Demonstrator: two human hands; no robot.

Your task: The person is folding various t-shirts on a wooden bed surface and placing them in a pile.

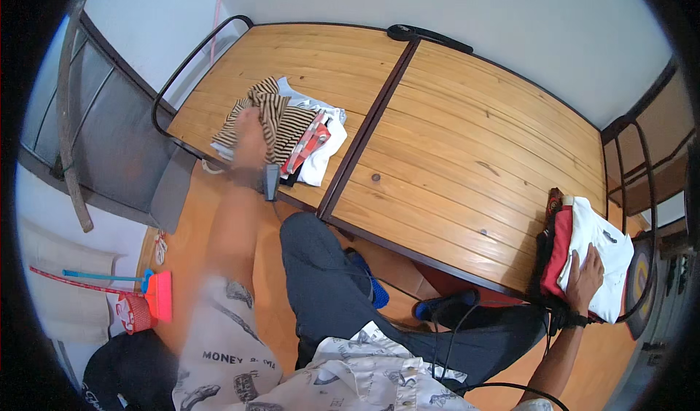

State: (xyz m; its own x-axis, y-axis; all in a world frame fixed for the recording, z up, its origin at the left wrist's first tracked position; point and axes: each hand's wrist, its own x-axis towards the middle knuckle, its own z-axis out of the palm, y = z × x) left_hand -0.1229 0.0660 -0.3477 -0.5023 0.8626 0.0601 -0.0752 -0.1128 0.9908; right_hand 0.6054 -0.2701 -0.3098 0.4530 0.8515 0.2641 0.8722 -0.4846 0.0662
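My left hand (250,129), blurred, is on a black-and-tan striped garment (295,132) at the left; its fingers are partly hidden in the bunched cloth. That garment lies over a loose pile with a red plaid cloth (310,143), a white garment (328,157) and a pale blue-white one (295,95). At the right end, my right hand (586,274) rests flat with spread fingers on a folded white shirt (601,236). The shirt tops a neat stack with a red garment (560,247) and dark ones beneath.
Both piles lie on a slatted wooden platform (470,154) with a dark metal frame and end rails. A black strap-like item (429,36) lies at the wall edge. Cables cross my lap. A red basket (136,312) and a pink-red broom (159,296) stand at lower left.
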